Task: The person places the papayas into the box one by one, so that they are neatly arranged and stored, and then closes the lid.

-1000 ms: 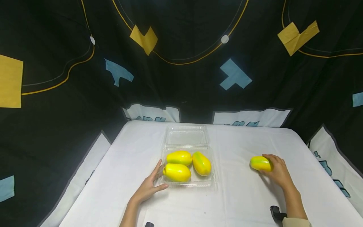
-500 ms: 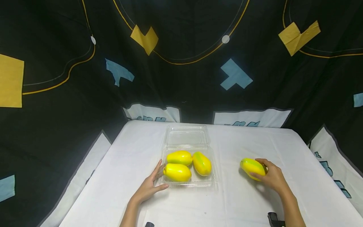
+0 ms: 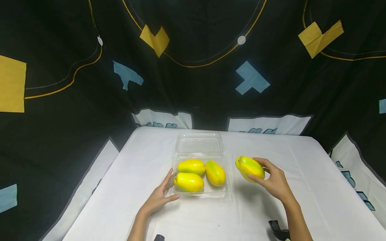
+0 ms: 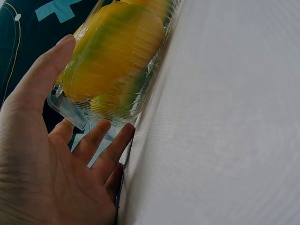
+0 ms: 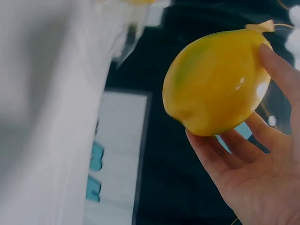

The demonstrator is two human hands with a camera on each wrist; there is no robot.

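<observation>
My right hand grips a glossy yellow papaya with a green streak, between thumb and fingers. The fruit hangs above the white table, just right of the clear plastic clamshell box; its shadow falls below. In the right wrist view the fingertips hold this papaya from below and the thumb presses its side. Three more papayas lie in the box's base: one at the back left, one at the front left, one on the right. My left hand, fingers spread and fairly straight, rests against the box's left front corner.
The box's lid lies folded back, away from me. A white cloth covers the table. Behind it hangs a black curtain with yellow and blue patches. A dark strap piece shows by my right wrist.
My right hand has carried the papaya leftward across the table and raised it, toward the box. My left hand and the papayas in the box have stayed put.
</observation>
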